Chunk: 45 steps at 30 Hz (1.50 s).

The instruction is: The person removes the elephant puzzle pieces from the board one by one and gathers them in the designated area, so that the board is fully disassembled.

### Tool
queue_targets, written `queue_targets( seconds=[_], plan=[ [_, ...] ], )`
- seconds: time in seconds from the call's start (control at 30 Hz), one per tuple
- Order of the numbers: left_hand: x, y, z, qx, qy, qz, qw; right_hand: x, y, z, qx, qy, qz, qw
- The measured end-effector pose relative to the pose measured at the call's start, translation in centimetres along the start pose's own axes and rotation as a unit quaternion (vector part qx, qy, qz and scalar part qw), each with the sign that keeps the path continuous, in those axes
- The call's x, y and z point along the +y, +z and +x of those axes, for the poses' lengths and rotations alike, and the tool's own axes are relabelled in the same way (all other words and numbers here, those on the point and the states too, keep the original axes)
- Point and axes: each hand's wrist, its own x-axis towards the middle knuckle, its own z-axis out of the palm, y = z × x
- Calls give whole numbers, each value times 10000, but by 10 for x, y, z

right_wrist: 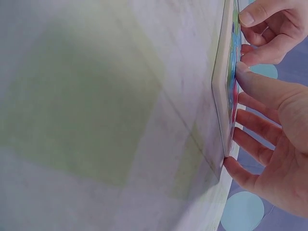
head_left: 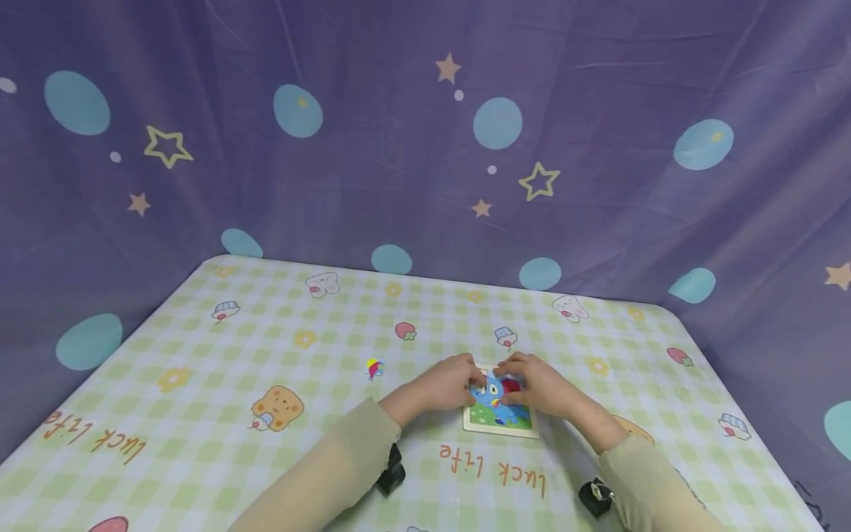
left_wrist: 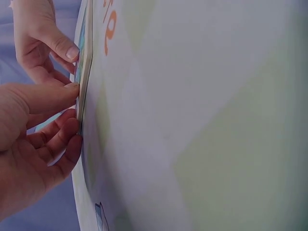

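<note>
A small jigsaw puzzle board (head_left: 500,428) with a pale frame and a blue elephant picture lies flat on the table between both hands. My left hand (head_left: 450,382) grips its left side, with the thumb (left_wrist: 57,97) on the face and the other fingers bent at the edge. From the right, my right hand (head_left: 541,386) rests on the board; its thumb (right_wrist: 260,85) touches the picture and its fairly straight fingers reach the far and right edges. Whether a loose piece lies under the fingertips is hidden. A small yellow, red and blue puzzle piece (head_left: 375,369) lies left of the board.
A checked tablecloth (head_left: 219,414) with printed bears, flowers and lettering covers the table. Behind it hangs a purple curtain (head_left: 399,185) with stars and blue dots. Black straps with small devices (head_left: 391,473) sit at both wrists.
</note>
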Motion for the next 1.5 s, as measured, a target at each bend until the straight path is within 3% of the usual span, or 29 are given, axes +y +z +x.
queue_targets(
  seconds=[0.47, 0.73, 1.1, 1.5],
  plan=[
    [5, 1, 1, 83, -214, 204, 9995, 3, 2, 0, 37, -45, 23, 10000],
    [4, 2, 1, 247, -165, 190, 9994, 2, 1, 0, 48, -31, 10, 10000],
    [1, 0, 2, 154, -122, 235, 9995, 4, 2, 1, 47, -48, -13, 10000],
    [1, -4, 0, 413, 56, 239, 9988, 4, 2, 1, 9, -53, 9, 10000]
  ],
)
